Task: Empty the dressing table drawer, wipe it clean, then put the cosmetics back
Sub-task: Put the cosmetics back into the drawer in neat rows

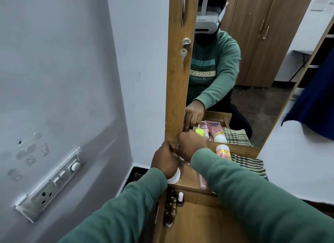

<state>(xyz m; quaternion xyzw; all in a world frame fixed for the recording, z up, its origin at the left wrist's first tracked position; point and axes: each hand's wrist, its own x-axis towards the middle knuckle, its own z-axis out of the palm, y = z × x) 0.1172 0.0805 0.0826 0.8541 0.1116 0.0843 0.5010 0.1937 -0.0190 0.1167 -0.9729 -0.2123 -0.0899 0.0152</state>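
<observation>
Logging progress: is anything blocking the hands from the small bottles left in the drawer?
Nothing visible. The small bottles lie uncovered along the open drawer's left edge; left hand and right hand are busy above, on the tabletop.

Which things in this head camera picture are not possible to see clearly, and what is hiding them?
- What the left hand and right hand pinch: fingers cover it.
- White round container: mostly under the left wrist.
- Pink tube on the dressing table shelf: hidden by the right sleeve.
- Small bottles in the open drawer: dark, too small to read.
- Orange bottle label: blurred.
</observation>
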